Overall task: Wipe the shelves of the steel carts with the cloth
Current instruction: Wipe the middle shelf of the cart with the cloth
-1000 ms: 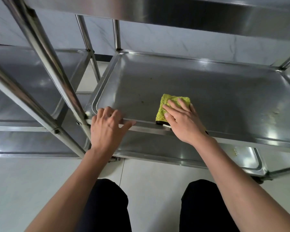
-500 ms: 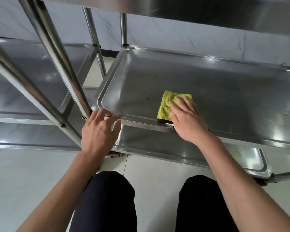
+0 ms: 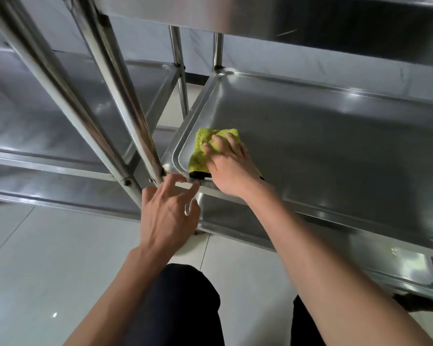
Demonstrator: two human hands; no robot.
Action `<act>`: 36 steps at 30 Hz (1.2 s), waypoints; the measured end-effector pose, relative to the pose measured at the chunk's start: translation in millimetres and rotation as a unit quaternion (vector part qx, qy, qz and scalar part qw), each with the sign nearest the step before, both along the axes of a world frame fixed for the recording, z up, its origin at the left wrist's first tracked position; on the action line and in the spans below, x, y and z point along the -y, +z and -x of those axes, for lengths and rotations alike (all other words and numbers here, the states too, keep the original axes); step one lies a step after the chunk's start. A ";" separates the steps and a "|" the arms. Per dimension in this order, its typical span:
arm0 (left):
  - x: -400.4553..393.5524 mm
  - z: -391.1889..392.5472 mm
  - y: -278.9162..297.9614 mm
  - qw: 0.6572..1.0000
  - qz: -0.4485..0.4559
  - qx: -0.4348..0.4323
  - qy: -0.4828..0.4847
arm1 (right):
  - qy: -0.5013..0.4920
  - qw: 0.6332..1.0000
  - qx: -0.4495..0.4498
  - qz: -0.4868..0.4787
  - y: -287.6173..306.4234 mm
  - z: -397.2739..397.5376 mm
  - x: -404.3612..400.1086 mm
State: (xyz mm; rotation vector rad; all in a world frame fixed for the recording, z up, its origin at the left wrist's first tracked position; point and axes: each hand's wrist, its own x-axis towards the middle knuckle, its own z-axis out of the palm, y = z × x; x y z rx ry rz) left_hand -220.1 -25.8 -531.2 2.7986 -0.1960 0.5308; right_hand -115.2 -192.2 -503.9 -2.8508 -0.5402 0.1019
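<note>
The cloth (image 3: 202,152) is pressed flat by the right hand (image 3: 229,168), fingers straight, long axis toward 12 o'clock. The shelf (image 3: 323,146) rim at 7 o'clock is touched by the left hand (image 3: 166,216), fingers loosely spread.

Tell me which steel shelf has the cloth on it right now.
The middle shelf of the right-hand cart: the right hand presses the green cloth into its near-left corner. The other shelves carry no cloth.

person seen from above: bare forearms without sleeves, left hand (image 3: 166,216) and right hand (image 3: 231,168) bare and ungloved, both legs in plain black trousers (image 3: 185,308).
</note>
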 end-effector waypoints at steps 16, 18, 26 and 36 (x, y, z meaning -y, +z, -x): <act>-1.8 7.7 12.3 0.996 -0.058 -0.061 -0.003 | 0.012 1.000 0.012 -0.016 -2.7 9.1 7.6; 1.5 8.0 16.0 0.997 -0.052 -0.065 0.001 | -0.018 0.999 0.015 -0.026 -4.7 22.0 31.8; 59.0 -7.1 44.2 0.996 -0.041 -0.078 -0.017 | -0.113 0.993 0.047 -0.001 2.1 71.3 136.2; 168.4 -22.1 44.9 0.985 -0.032 -0.126 -0.117 | -0.251 0.967 0.032 0.036 10.6 113.6 266.9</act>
